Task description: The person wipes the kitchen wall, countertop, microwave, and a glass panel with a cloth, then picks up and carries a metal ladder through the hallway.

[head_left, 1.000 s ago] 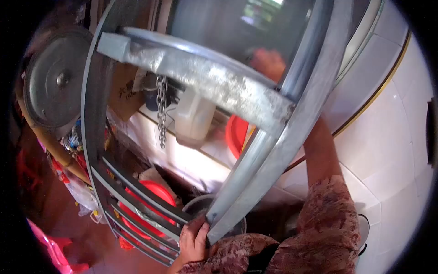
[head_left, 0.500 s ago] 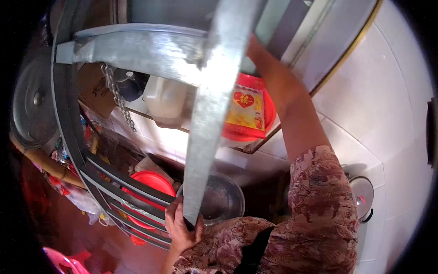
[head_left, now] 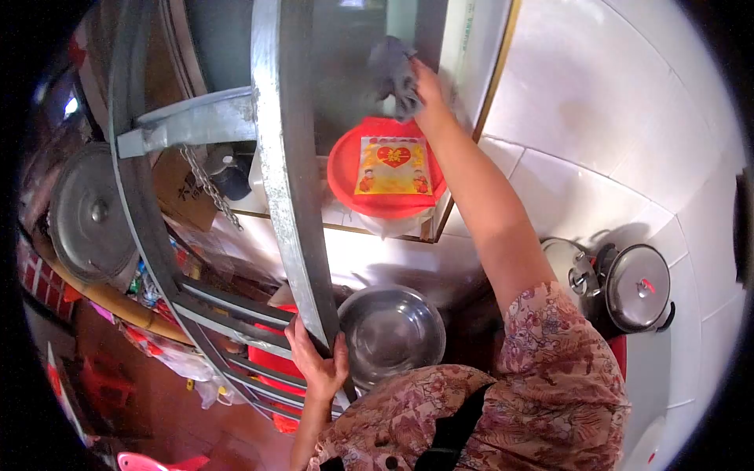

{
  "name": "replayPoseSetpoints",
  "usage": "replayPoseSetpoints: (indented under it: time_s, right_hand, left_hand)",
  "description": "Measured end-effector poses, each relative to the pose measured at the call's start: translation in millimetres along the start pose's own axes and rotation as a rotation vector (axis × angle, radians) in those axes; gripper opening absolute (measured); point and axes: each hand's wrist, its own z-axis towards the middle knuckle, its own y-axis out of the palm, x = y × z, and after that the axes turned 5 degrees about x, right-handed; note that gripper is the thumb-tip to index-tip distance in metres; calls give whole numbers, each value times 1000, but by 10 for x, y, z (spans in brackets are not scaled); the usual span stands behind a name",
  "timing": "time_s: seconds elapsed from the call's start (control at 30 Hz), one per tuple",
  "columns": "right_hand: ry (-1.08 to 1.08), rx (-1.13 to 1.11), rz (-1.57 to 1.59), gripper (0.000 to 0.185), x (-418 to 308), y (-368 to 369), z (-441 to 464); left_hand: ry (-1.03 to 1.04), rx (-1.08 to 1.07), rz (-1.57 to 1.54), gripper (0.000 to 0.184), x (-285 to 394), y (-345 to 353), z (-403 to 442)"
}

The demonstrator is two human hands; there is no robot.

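Near the bottom centre, my left hand grips the lower end of a grey metal frame, fingers and thumb on either side of its upright bar. My right hand reaches up to the window and holds a dark grey cloth, bunched and hanging, near the glass. Below the cloth, on the sill, sits a red round lid with a red and yellow packet on it. A metal chain dangles behind the frame.
A steel basin stands below the sill. Lidded pots are at the right by the tiled wall. At the left are a large round metal lid, a cardboard box and a pink stool at the bottom.
The view has swung right, and the frame now appears farther left. My right hand, earlier blurred behind the frame and then hidden, now shows with the cloth. My left hand stays on the frame.
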Motion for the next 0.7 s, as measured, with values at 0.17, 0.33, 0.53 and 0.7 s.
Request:
replayPoseSetpoints:
  time_s: [0.17,0.33,0.53,0.7]
  right_hand:
    - [-198,-281,-1,38,-232,186,-875]
    - [-349,-489,-15,45,-349,75,-1064]
    - [-695,-254,-659,47,-465,110,-1690]
    - [-24,-154,-70,39,-487,591,-2064]
  left_hand:
    - [-72,-63,-46,69,34,-17,-3]
    - [-30,-35,-79,67,33,6,18]
    - [-17,-5,-50,64,86,11,44]
    - [-20,-72,-39,69,30,-35,12]
